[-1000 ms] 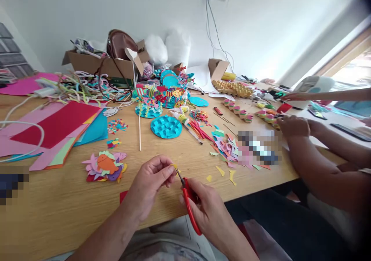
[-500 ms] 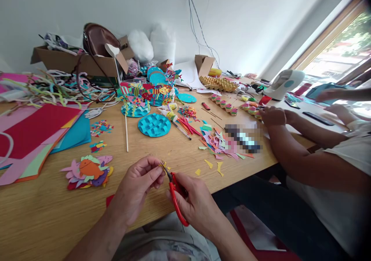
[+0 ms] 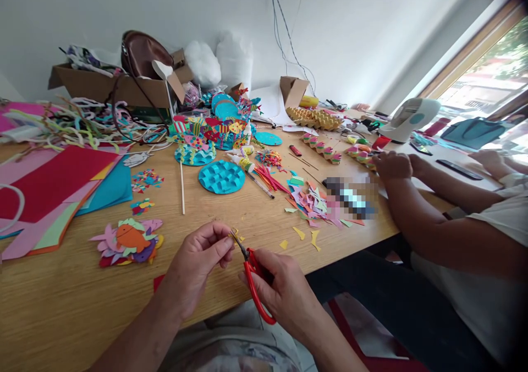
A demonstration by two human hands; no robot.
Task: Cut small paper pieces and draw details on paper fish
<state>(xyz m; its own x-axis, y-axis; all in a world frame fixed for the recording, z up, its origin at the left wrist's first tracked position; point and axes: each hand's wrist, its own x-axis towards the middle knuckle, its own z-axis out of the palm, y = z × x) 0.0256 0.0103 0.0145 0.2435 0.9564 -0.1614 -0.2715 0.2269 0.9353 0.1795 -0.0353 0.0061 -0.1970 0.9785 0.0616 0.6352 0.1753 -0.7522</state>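
Note:
Red-handled scissors [image 3: 258, 289] are in my right hand [image 3: 284, 286], their dark blades pointing up and left to my left fingertips. My left hand [image 3: 202, 262] is pinched, thumb against fingers; whatever it holds is too small to make out. Small yellow scraps lie on the table just beyond the blade tips. Left of my left hand is a pile of paper fish [image 3: 131, 240], an orange one on top. A blue woven paper disc [image 3: 221, 177] lies farther up, beside a blue piece decorated with fish [image 3: 195, 153] and a white stick [image 3: 182, 187].
Coloured sheets [image 3: 61, 179] cover the table's left side. Paper scraps [image 3: 311, 201] and a blurred dark object [image 3: 350, 198] lie to the right. Another person's arms [image 3: 412, 207] reach in at the right. A cardboard box [image 3: 91, 88] stands at the back left.
The view has shifted slightly. My hands keep almost the same pose, with the scissors' handles a little lower and farther right. At the far right, the other person's farther hand has moved down.

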